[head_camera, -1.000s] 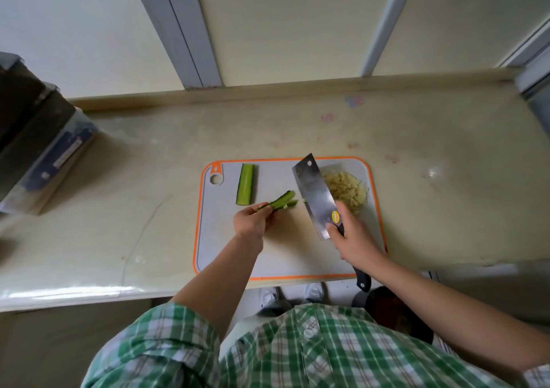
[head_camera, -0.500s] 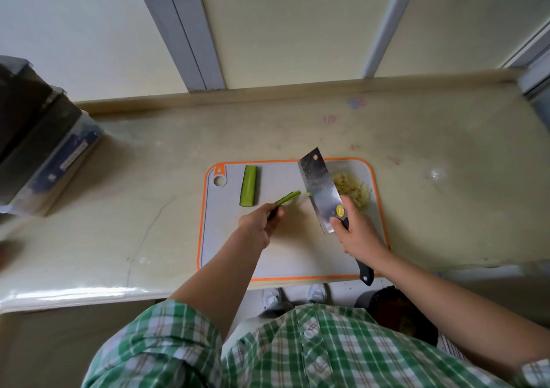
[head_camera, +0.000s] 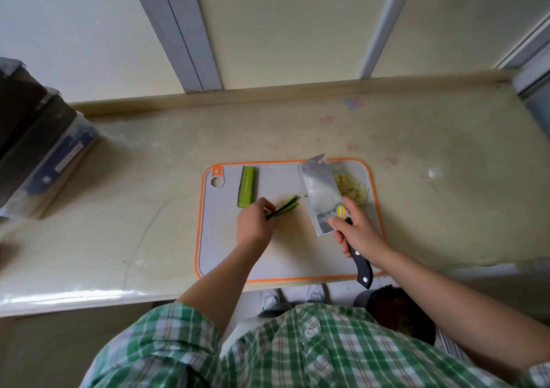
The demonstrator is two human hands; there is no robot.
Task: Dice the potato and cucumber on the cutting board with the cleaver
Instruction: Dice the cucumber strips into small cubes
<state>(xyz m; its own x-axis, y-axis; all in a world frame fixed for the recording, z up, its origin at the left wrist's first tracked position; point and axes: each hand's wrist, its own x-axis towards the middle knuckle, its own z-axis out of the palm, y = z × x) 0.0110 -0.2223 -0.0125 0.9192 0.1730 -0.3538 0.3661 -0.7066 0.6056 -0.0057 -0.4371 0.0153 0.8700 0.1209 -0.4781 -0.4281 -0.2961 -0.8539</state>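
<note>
1. The left hand (head_camera: 254,224) is curling its fingers (head_camera: 262,206) over the near end of a bundle of cucumber strips (head_camera: 286,207), pinching it down on the cutting board (head_camera: 226,253). The free ends are pointing away from the fingers, toward the blade.
2. The right hand (head_camera: 357,234) is gripping the cleaver (head_camera: 321,197), its fingers (head_camera: 337,224) closing round the black handle just behind the blade. The blade is tilting, flat face upward, just right of the strip ends. Whether its edge is touching the board cannot be told.
3. A cucumber half (head_camera: 247,186) is lying just beyond the left fingers, apart from them.
4. A pile of cut potato (head_camera: 354,189) is sitting just beyond the right fingers, partly hidden behind the blade.
5. The board is lying at the near edge of the counter (head_camera: 134,203).
6. A dark box (head_camera: 35,149) is standing on the counter, well left of the left fingers.
</note>
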